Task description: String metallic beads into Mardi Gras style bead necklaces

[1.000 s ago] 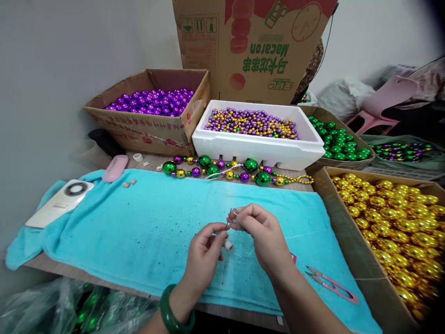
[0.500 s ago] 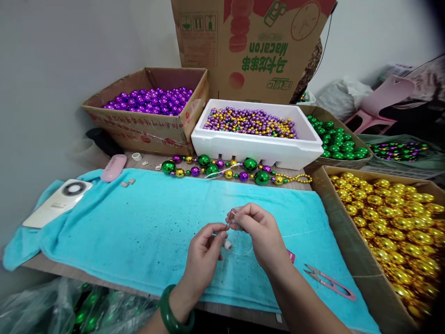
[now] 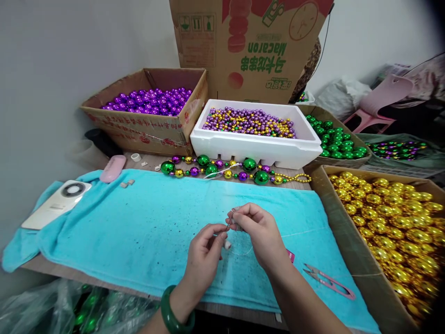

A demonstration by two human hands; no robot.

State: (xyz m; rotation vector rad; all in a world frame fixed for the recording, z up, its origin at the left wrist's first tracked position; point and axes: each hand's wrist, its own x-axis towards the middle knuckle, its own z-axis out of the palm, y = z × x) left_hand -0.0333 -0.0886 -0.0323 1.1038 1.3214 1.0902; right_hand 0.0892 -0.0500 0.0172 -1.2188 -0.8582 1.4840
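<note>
My left hand [image 3: 205, 248], with a green bangle [image 3: 171, 315] at its wrist, pinches a thin dark needle [image 3: 228, 224] that points up toward my right hand [image 3: 259, 227]. My right fingertips are closed on a fine white thread at the needle's upper end; the exact contact is too small to make out. A loop of thread [image 3: 241, 253] hangs below the hands. By my left fingers shows a small white piece [image 3: 227, 244], perhaps a wrap on a finger. Both hands are above a turquoise towel [image 3: 139, 232]. Pink thread snips [image 3: 330, 281] lie to the right.
Behind the towel lies a bead necklace [image 3: 260, 177] in front of a white foam box [image 3: 257, 148] of small beads. Cartons of purple beads [image 3: 149, 102], green beads [image 3: 335, 139] and gold beads [image 3: 392, 222] stand around. A phone [image 3: 57, 204] and a pink case [image 3: 113, 168] are at left.
The needle's tilt has shifted slightly and my right fingertips have closed in on its upper end. The hands otherwise hold their place; the view has moved a little.
</note>
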